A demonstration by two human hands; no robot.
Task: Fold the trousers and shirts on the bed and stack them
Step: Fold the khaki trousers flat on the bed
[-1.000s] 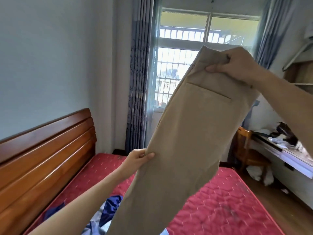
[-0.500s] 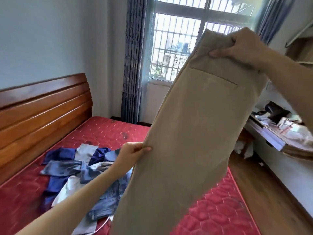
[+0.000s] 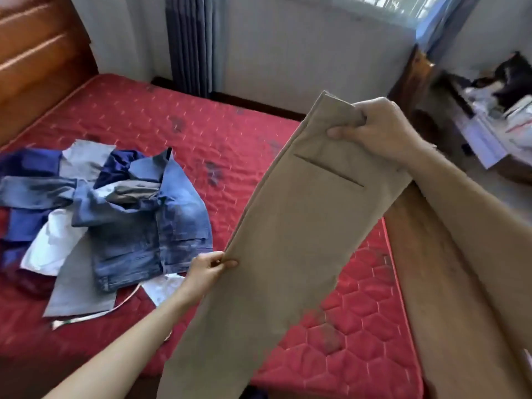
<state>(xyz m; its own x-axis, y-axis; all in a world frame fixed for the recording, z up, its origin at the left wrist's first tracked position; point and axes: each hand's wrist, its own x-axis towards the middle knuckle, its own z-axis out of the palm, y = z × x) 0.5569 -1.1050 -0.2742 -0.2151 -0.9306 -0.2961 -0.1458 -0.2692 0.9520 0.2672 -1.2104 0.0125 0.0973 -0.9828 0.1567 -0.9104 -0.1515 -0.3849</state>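
Khaki cotton trousers (image 3: pixel 290 226) hang doubled lengthwise above the red quilted mattress (image 3: pixel 359 321); right hand (image 3: pixel 377 131) grips the waistband, left hand (image 3: pixel 208 267) pinches the seam edge. Lowered since a second ago, probably toward laying flat beside the unfolded heap of denim and shirts (image 3: pixel 121 208).

1. Bed (image 3: pixel 230 133): red quilted mattress, wooden headboard (image 3: pixel 37 61) at 10 o'clock.
2. Heap of clothes (image 3: pixel 115 214) lying on it at 9 o'clock (denim, blue, white, grey pieces, unfolded).
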